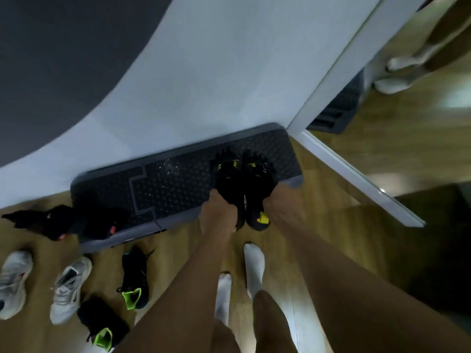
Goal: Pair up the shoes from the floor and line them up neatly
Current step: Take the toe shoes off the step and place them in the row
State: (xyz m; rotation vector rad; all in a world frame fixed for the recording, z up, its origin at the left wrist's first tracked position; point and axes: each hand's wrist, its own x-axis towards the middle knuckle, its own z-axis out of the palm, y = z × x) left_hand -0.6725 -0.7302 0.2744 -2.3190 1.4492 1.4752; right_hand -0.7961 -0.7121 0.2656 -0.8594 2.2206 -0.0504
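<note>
The black shoes with yellow marks stand as a pair at the right end of the dark studded mat [165, 184], the left-hand one [228, 179] and the right-hand one [257, 179] side by side and touching or nearly so, toes towards the white wall [204, 85] and heels hanging over the mat's near edge; that seems to be where the row is meant to start, hard against the corner so the rest can fill in leftwards. The left hand [216, 216] has its fingers curled round the heel of the nearer shoe, a hold that lets it steer the toe and nudge the shoe square. The right hand [276, 206] lies against the outer side of the other shoe's heel, but blur and the shoe itself hide its fingers, so I cannot tell whether it pinches or only presses. One hand on each shoe suggests the two are being set down and evened up together. The rest lie unsorted on the wooden floor [178, 240] to the left: two black shoes with pink marks [58, 222] at the mat's left end, two white trainers [70, 289], and two black shoes with neon green tabs [135, 278] pointing different ways. The person's white-socked feet [254, 263] stand just behind the pair, and a mirror [382, 149] leans at the right
</note>
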